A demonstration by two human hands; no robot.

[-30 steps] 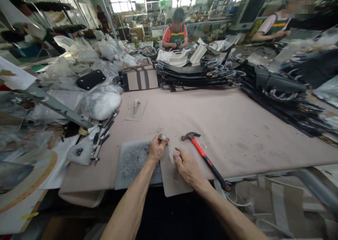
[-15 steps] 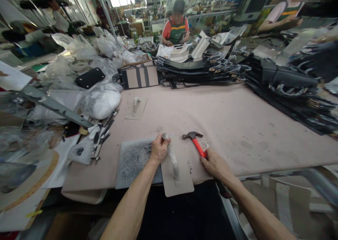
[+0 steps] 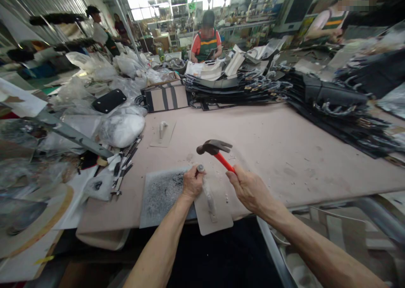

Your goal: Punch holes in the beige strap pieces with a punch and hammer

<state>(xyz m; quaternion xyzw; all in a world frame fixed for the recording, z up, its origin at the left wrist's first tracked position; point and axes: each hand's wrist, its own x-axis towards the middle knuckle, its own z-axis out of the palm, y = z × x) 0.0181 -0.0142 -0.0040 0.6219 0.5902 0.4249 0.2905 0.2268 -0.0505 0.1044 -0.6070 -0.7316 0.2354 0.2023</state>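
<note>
My right hand (image 3: 251, 189) grips the red handle of a claw hammer (image 3: 218, 148), whose dark head is raised above the table, up and to the right of my left hand. The fingers of my left hand (image 3: 192, 182) are closed around a short metal punch (image 3: 200, 168), its round end facing up. Beneath it lies a beige panel (image 3: 218, 222) with a plastic-wrapped handle (image 3: 209, 197) attached, overhanging the table's front edge. A dark-speckled grey slab (image 3: 158, 201) sits under and left of my left hand. Where the punch's lower tip rests is hidden.
Another beige panel with a wrapped handle (image 3: 162, 131) lies farther back on the table (image 3: 259, 140). Black bag parts (image 3: 234, 91) are stacked along the back and right. Plastic-wrapped items (image 3: 122, 127) and narrow strips (image 3: 122, 169) crowd the left. A person (image 3: 207, 43) sits opposite.
My right hand has lifted the hammer off the table and brought it leftward, closer to the punch. My left hand stays nearly in place, still gripping the punch.
</note>
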